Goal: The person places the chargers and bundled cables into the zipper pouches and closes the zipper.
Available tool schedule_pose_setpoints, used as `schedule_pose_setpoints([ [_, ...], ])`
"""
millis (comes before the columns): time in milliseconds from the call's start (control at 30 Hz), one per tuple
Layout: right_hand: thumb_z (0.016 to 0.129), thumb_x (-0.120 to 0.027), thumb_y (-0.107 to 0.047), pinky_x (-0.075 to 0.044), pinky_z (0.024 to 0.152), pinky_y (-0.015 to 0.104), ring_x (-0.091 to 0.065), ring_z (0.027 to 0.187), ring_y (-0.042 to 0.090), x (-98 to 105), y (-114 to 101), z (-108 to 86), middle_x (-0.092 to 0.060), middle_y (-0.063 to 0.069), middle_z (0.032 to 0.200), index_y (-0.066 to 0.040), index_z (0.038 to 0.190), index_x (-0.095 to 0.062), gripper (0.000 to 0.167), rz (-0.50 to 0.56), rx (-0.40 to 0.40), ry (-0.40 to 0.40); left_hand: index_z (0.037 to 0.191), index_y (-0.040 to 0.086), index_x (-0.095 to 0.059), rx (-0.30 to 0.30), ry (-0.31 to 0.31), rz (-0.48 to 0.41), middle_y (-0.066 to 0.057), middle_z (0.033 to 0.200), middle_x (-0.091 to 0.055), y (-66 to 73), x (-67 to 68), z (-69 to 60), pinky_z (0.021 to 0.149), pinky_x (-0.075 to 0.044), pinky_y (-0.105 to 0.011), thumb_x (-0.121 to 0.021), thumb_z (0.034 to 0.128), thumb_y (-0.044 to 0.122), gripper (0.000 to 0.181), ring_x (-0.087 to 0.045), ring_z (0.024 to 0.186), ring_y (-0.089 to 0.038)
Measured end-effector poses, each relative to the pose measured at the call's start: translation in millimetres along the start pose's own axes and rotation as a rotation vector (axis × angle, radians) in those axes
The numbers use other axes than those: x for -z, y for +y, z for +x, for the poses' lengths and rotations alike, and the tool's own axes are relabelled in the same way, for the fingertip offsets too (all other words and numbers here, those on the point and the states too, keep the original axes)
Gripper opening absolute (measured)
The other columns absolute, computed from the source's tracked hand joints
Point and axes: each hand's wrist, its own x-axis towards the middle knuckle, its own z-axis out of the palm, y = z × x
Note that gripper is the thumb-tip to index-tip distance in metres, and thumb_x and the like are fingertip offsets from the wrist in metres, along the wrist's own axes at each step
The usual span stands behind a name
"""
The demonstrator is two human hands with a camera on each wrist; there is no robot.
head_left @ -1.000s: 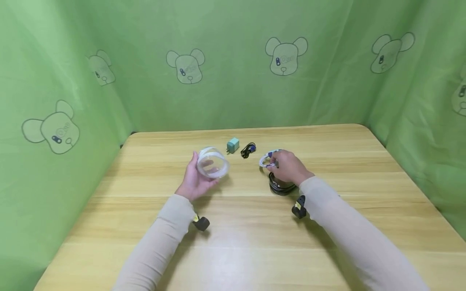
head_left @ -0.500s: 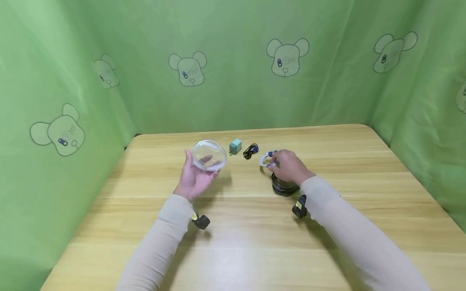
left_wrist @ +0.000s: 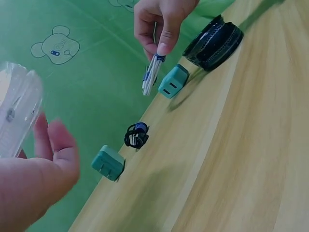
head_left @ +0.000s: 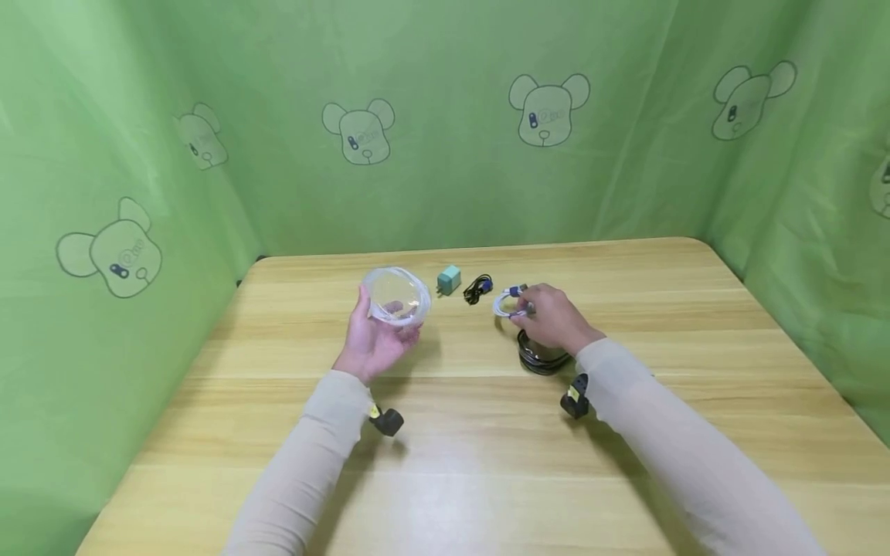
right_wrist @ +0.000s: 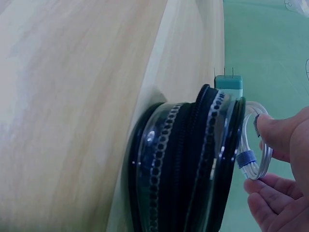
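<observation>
My left hand [head_left: 371, 344] grips a clear round case [head_left: 396, 297] with a whitish rim, thumb at its left side and fingers seen through it. The case is held up above the table. With thumb and fingertips, my right hand [head_left: 552, 318] pinches a coiled white cable [head_left: 502, 303] bound with blue straps. The cable hangs off the tabletop in the left wrist view. Below the right hand stands a black-rimmed round zip case [right_wrist: 188, 159] with see-through parts, on the table. A teal charger [left_wrist: 173, 82] with two ports sits close by, hidden behind the hand in the head view.
Farther back on the wooden table [head_left: 445, 479] lie another teal charger [head_left: 449, 279] with metal prongs and a small bundled black cable [head_left: 478, 289] with a blue strap. Green curtain [head_left: 445, 193] walls stand behind the table and at both sides.
My left hand has tilted the clear case so its round face turns more toward the head camera, and raised it slightly. The right hand has stayed nearly still with the white cable.
</observation>
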Motion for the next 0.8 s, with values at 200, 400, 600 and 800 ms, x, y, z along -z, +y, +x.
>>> schedule_pose_setpoints([
  [200,0.090,-0.070,-0.016,-0.046,0.095,0.052,-0.055,0.107,0.038,0.2,-1.0,1.3,-0.057,0.024,0.120,-0.002,0.095,-0.065,0.015,0.004,0.059,0.041,0.153,0.010,-0.003,-0.059,-0.008,-0.099,-0.020,0.151,-0.022,2.8,0.0,5.0,0.103,-0.042,-0.035,-0.037,0.0970,0.060,0.083,-0.038,0.133,-0.030],
  [400,0.086,-0.074,-0.014,-0.041,0.101,0.056,-0.050,0.117,0.046,2.6,1.3,0.5,-0.052,0.029,0.128,-0.003,0.092,-0.065,0.015,-0.032,0.079,0.068,0.142,0.011,-0.023,-0.048,0.047,-0.052,-0.021,0.146,-0.030,1.1,-1.6,4.2,0.103,-0.042,-0.040,-0.039,0.0970,0.060,0.068,-0.041,0.129,-0.031],
  [600,0.085,-0.075,-0.014,-0.038,0.103,0.056,-0.049,0.119,0.045,4.4,3.9,-1.8,-0.052,0.028,0.130,-0.004,0.091,-0.066,0.014,-0.036,0.112,0.087,0.148,0.010,-0.016,-0.025,0.011,-0.095,-0.021,0.149,-0.026,-1.3,-5.5,3.9,0.106,-0.039,-0.044,-0.038,0.0972,0.060,0.075,-0.035,0.134,-0.033],
  [800,0.084,-0.076,-0.015,-0.038,0.104,0.056,-0.049,0.119,0.045,4.9,4.8,-3.8,-0.053,0.028,0.129,-0.005,0.090,-0.068,0.015,-0.036,0.142,0.098,0.152,0.012,-0.013,-0.010,-0.008,-0.110,-0.021,0.150,-0.026,-4.6,-8.5,5.1,0.106,-0.038,-0.047,-0.035,0.0942,0.067,0.082,-0.035,0.135,-0.035],
])
